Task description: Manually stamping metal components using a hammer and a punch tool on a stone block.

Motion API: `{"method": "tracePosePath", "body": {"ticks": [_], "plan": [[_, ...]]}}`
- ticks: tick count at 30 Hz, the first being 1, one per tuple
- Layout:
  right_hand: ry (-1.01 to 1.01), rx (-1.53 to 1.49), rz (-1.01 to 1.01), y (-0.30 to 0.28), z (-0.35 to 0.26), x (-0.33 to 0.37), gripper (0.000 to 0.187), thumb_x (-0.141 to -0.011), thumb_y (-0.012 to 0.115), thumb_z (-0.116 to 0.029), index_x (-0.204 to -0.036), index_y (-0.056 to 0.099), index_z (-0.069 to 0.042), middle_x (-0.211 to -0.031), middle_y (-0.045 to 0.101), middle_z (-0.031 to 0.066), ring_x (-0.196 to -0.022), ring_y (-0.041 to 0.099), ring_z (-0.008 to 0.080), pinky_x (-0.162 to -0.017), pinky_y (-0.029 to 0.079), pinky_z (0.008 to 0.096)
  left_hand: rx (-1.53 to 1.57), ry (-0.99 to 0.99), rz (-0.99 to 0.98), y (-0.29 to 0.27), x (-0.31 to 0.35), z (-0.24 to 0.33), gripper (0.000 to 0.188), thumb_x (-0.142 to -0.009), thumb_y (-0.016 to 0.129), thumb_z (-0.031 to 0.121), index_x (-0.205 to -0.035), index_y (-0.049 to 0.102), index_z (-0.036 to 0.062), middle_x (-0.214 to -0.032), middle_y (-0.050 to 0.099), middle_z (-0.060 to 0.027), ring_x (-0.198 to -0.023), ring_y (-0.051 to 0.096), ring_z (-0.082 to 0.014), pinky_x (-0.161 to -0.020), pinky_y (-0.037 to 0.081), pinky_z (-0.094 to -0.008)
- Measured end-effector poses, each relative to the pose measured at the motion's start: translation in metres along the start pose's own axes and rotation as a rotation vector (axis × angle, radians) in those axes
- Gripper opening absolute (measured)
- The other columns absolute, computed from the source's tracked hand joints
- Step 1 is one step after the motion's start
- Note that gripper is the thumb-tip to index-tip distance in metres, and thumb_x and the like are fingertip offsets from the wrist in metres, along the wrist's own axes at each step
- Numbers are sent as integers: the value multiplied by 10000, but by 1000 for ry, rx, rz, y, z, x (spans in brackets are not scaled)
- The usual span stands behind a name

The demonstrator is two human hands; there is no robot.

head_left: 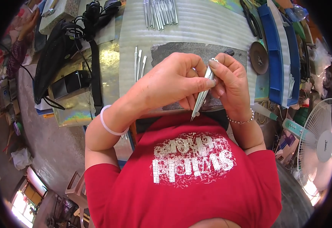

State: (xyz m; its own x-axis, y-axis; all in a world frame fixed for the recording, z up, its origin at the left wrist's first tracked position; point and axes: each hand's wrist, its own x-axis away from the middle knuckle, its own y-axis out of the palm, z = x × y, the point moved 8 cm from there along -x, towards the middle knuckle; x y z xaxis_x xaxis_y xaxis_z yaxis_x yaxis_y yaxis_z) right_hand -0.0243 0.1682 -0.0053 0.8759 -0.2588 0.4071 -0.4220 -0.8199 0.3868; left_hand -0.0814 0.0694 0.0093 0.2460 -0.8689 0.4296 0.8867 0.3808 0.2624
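Between my two hands, close to the table's front edge, is a slim silver metal piece (203, 95), slanting down to a narrow pointed end. My left hand (177, 79) is closed on its middle, the thumb pressed along it. My right hand (231, 81) pinches near its upper end, where small bright bits show at the fingertips; their kind I cannot make out. Beneath the hands lies a dark grey slab (164, 51), partly covered by them. A few slender silver rods (139, 62) with flattened, holed ends lie left of the slab.
Further back is a bunch of silver rods (160, 15). Black-handled pliers (251, 19), a brown disc (259, 57) and a blue tray (275, 64) line the right side. A black box (71, 83) and cables sit left. A fan (321, 140) stands at right.
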Motion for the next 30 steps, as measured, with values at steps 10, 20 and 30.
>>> {"method": "tracePosePath", "body": {"ticks": [10, 20, 30], "plan": [[-65, -149, 63, -10, -11, 20, 147, -901, 574, -135, -775, 527, -77, -598, 524, -15, -400, 382, 23, -356, 305, 178, -29, -15, -120, 22, -6, 21, 249, -881, 642, 225, -799, 525, 21, -581, 577, -19, -476, 568, -61, -406, 443, -177], [-4, -280, 25, -28, -7, 42, 143, -909, 569, -149, -793, 535, -72, -626, 526, -7, -407, 374, 14, -356, 290, 165, 191, -71, -237, 56, -12, 12, 240, -906, 599, 189, -867, 500, -26, -691, 645, -105, -538, 634, -145, -458, 525, -234], [39, -313, -5, -35, 2, 39, 155, -900, 586, -139, -776, 527, -66, -609, 518, -9, -397, 386, 14, -341, 295, 169, 348, -79, -179, 60, -18, -9, 248, -887, 630, 199, -883, 498, -11, -678, 634, -103, -515, 626, -139, -415, 502, -214]]}}
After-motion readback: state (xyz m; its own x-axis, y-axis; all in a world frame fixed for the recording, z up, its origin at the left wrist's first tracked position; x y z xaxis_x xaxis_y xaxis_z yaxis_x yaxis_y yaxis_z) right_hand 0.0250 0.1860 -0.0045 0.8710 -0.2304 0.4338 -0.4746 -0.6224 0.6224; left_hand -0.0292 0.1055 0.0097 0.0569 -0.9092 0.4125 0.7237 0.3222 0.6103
